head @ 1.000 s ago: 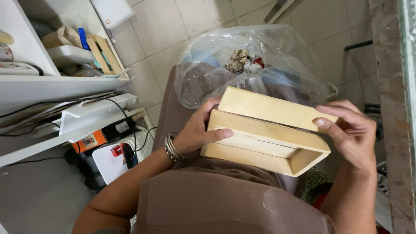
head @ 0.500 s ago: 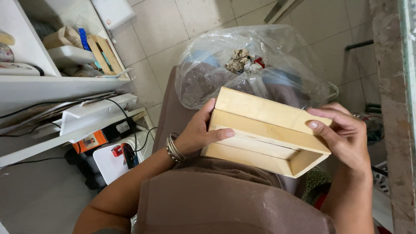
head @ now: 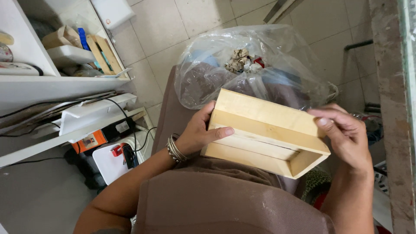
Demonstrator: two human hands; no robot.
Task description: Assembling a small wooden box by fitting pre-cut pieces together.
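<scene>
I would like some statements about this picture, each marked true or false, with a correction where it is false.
1. Both hands hold the wooden box. True.
2. The left hand wears bangles at the wrist. True.
3. The plastic bag behind the box is black. False: it is clear, with crumpled paper inside.
4. The right hand holds a hammer. False: it grips the box's end.
5. The box is closed by a lid. False: its inside shows.
</scene>
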